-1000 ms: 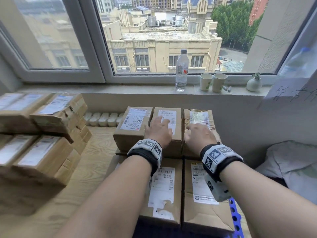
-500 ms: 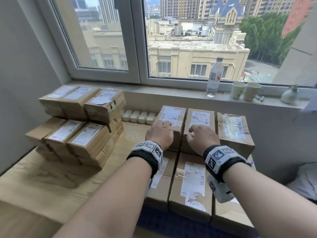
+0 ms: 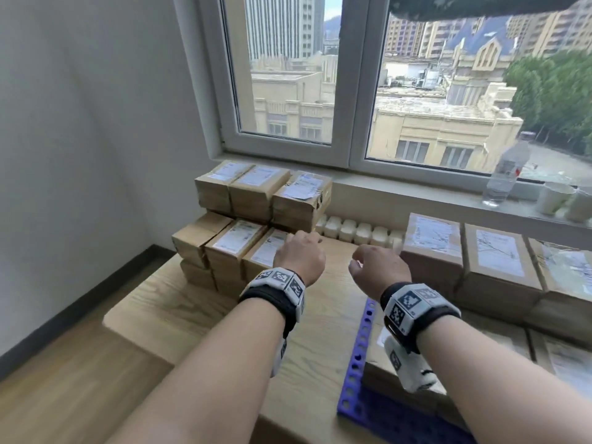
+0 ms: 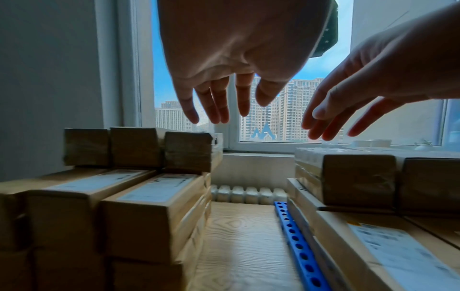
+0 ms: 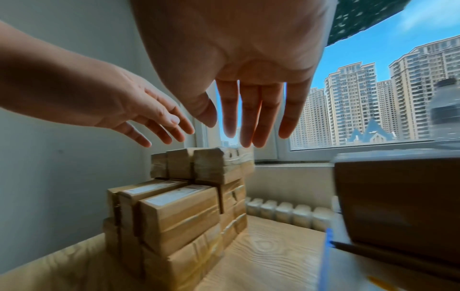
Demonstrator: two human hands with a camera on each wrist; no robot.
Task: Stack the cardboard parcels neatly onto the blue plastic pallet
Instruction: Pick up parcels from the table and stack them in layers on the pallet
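A stepped pile of cardboard parcels [image 3: 243, 232] stands at the left on the wooden platform [image 3: 179, 312]. The blue plastic pallet [image 3: 358, 357] lies at the right and carries two layers of parcels [image 3: 493, 267]. My left hand [image 3: 301, 254] hovers open over the near right parcel [image 3: 266, 251] of the left pile, holding nothing. My right hand [image 3: 378, 270] is open in the air above the bare wood between pile and pallet. In the left wrist view the left fingers [image 4: 216, 104] hang straight and empty; in the right wrist view the right fingers [image 5: 251, 118] do likewise.
A wall closes the left side. A window sill at the back holds a water bottle [image 3: 506, 174] and paper cups [image 3: 554, 197]. A low white radiator [image 3: 358, 230] runs behind the wooden platform. The floor [image 3: 64, 373] drops off at the platform's left edge.
Both hands have left the parcels on the pallet and swung left toward the loose pile. The head view has turned left with them.
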